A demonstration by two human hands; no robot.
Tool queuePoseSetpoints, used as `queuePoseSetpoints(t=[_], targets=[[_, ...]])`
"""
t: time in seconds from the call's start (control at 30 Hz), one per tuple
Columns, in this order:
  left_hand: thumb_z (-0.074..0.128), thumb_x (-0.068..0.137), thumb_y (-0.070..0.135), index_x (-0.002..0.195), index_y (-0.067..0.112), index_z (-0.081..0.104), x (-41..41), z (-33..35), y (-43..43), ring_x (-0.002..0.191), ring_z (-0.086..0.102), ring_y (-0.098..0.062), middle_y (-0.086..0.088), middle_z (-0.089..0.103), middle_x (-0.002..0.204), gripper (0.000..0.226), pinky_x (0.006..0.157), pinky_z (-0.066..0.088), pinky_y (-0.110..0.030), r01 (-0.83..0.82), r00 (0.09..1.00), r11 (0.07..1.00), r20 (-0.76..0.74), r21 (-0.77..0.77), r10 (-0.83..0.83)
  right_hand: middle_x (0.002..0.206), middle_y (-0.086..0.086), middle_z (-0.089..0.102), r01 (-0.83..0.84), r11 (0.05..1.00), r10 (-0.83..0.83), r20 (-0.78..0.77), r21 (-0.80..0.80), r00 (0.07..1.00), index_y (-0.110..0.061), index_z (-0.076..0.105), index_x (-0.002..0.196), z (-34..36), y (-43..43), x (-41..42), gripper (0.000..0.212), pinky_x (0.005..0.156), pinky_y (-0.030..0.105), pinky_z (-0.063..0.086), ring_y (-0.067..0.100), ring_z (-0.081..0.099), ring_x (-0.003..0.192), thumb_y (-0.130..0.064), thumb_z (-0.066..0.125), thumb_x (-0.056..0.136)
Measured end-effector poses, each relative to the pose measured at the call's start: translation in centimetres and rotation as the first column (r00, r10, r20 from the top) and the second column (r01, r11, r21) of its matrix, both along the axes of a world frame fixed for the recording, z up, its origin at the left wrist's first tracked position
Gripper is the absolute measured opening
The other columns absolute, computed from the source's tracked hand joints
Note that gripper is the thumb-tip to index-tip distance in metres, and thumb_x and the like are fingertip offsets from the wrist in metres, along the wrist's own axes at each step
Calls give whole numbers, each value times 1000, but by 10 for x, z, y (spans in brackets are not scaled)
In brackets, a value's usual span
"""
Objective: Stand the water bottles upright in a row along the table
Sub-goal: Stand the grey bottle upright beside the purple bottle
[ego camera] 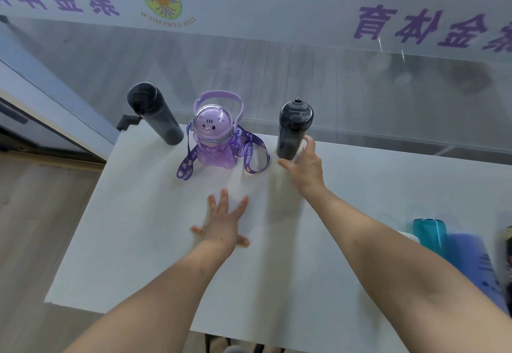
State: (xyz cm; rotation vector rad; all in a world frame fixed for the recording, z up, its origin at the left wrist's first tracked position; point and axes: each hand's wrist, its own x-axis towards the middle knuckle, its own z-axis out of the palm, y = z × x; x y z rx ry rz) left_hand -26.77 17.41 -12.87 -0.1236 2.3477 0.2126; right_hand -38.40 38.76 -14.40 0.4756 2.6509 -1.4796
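Three bottles stand upright along the far edge of the white table. At the left is a tall dark grey bottle, in the middle a purple bear-shaped bottle with a handle and a printed strap, and at the right a black bottle with a flip lid. My right hand is at the base of the black bottle, fingers apart and just touching or next to it. My left hand lies flat on the table with fingers spread, holding nothing.
A teal bottle and a blue-purple object sit at the table's right edge, partly cut off. A glass wall with purple lettering runs right behind the bottles. The floor drops away to the left of the table.
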Motion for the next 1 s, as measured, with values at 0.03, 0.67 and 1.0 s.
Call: queuePoseSetpoints(t=[0.03, 0.67, 1.0], targets=[[84, 81, 45, 154, 63, -8, 0, 1, 0, 152, -31, -27, 7, -34, 165, 119, 99, 31, -81, 1, 1000, 1000, 1, 3, -1, 137, 15, 62, -1, 1000, 1, 20, 7, 1000, -17, 36, 151, 5, 3, 6, 88, 99, 37, 47, 33, 58, 126, -24, 88, 80], [71, 88, 60, 158, 56, 4, 60, 18, 118, 155, -22, -30, 6, -23, 169, 97, 105, 29, -77, 385, 922, 920, -61, 72, -382, 136, 2, 61, -173, 765, 218, 4, 621, 976, -20, 69, 119, 78, 147, 254, 42, 112, 46, 45, 27, 51, 136, -32, 84, 82], [82, 83, 48, 155, 61, -2, 66, 2, 154, 151, -33, -31, 6, -35, 165, 112, 99, 19, -87, 345, 938, 937, 10, 61, -346, 170, -1, 26, -521, 547, 457, 288, 655, 842, -26, 60, 124, 52, 191, 262, 41, 95, 42, 59, 25, 14, 160, -26, 78, 87]])
